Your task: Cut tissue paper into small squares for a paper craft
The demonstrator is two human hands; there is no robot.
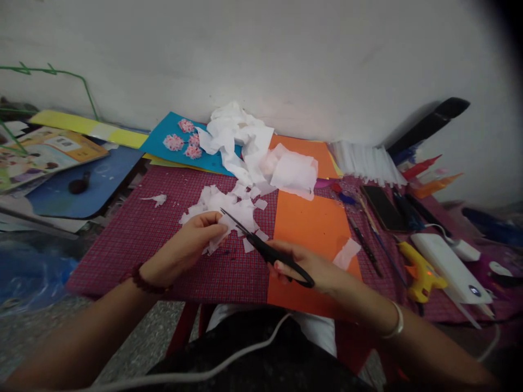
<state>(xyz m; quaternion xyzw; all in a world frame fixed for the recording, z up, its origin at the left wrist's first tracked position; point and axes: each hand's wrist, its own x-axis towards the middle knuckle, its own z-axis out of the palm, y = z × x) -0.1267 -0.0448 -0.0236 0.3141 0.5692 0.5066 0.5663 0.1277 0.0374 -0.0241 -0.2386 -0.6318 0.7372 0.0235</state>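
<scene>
right hand [308,261]: black-handled metal scissors [265,249] held | left hand [192,239]: pinched narrow, grip can't be told | small white paper scraps [210,198]: piled left of flat orange paper sheet [314,223], apparently cut | crumpled white tissue paper [231,122]: behind-left of sheet, seemingly uncut

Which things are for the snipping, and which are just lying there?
Seemingly in use:
- black scissors, in the right hand
- white paper pieces, beside the left hand

Probably just lying about:
- phone
- yellow glue gun
- picture book
</scene>
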